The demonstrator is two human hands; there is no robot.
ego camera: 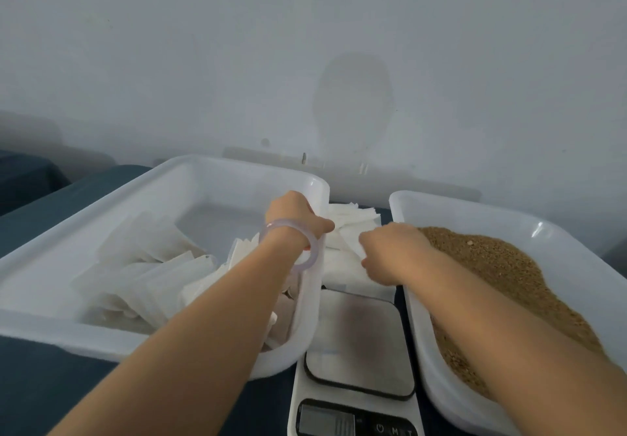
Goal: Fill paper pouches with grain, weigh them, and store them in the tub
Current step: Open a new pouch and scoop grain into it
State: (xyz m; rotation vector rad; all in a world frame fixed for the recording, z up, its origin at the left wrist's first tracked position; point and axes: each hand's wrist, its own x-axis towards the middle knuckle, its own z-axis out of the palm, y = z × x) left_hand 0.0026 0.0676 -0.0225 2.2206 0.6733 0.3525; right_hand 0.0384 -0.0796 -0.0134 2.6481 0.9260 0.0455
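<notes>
Hands are meeting over the pouch pile [353, 218], which is lying on the dark desk [40, 388] between two tubs, just behind the scale [356, 344] at the desk's near edge. Right hand [390, 252] is curling its grip onto the pile's top sheets. Left hand [295, 215], wearing a bangle [307, 259], is hiding its fingers, so its grip cannot be told. Left tub [51, 334] is holding more pouches [146, 266]; right tub [475, 213] is holding grain [492, 266].

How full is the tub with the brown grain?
Well filled, not brimming: grain heaps across the right tub, but bare white wall shows above it.
</notes>
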